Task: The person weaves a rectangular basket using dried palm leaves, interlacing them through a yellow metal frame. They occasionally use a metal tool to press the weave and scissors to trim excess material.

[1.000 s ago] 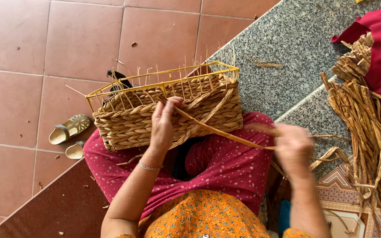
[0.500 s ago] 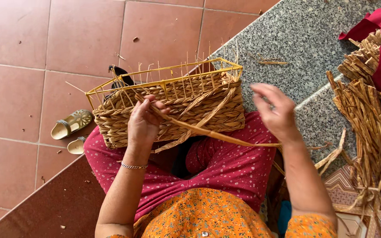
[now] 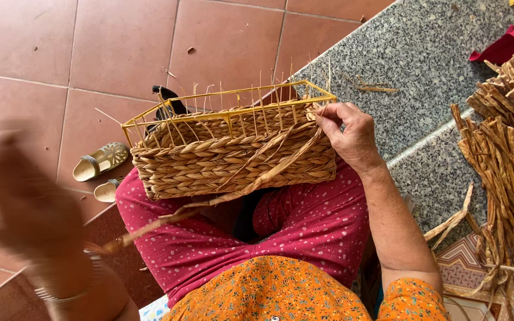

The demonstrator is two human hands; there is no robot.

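Right hand (image 3: 347, 134) forward, fingers (image 3: 327, 116) pinched; left hand (image 3: 22, 199) blurred, drawn back, raised.

The right hand (image 3: 347, 134) pinched the top corner of a woven basket (image 3: 233, 157) with a yellow wire frame (image 3: 227, 110). A long straw strip (image 3: 209, 202) ran down from that pinch to the blurry left hand (image 3: 22, 208). Dry straw (image 3: 507, 178) lay beside the right arm.

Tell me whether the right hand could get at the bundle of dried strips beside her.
Probably yes: the right hand pinches the basket rim, and the strip bundle lies on its side with nothing between.
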